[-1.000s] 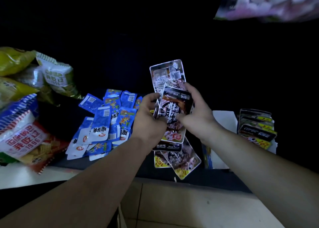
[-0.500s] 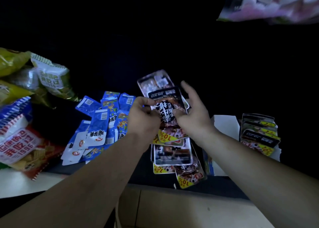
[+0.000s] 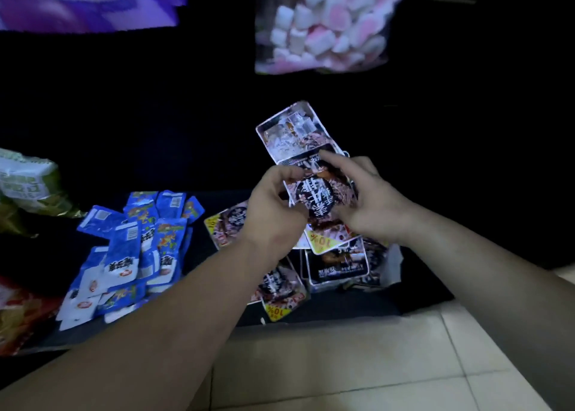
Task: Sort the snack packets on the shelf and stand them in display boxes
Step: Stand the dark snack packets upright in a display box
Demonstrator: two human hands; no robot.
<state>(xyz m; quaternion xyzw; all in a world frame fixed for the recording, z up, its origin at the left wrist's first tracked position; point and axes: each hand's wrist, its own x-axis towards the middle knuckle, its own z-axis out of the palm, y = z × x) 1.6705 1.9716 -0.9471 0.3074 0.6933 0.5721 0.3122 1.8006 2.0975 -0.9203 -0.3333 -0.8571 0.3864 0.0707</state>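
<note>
- Black-and-brown snack packets [image 3: 320,199] are fanned in a small bundle between both hands, raised clear of the shelf; the front one bears large white characters; the one behind it [image 3: 292,133] sticks up past its top edge, showing a pale printed side
- left hand [image 3: 273,205] grasps the bundle's left edge, its fingers curled round the packets and its thumb toward the front
- right hand [image 3: 370,205] grasps the right edge; its forefinger [image 3: 329,158] lies stretched across the top of the front packet, and the other fingers are curled at the side
- loose packets of the same kind [image 3: 339,264] lie flat and overlapping on the dark shelf [image 3: 342,309] right beneath the hands; several show a yellow corner marked 10%; one [image 3: 277,289] lies near the shelf's front edge
- white box wall [image 3: 392,264] stands just beside those loose packets on their right, partly hidden by the right wrist; what it holds cannot be told
- blue packets [image 3: 133,248] with white ends are heaped on the shelf to the left, near the dark ones
- green-and-white bag [image 3: 25,177] and a red-orange bag [image 3: 18,317] lie at the far left edge
- clear bag of pink and white marshmallows [image 3: 323,27] hangs above; a blurred purple package [image 3: 87,3] sits at the top left
- pale tiled floor [image 3: 342,364] shows below the shelf's front edge
</note>
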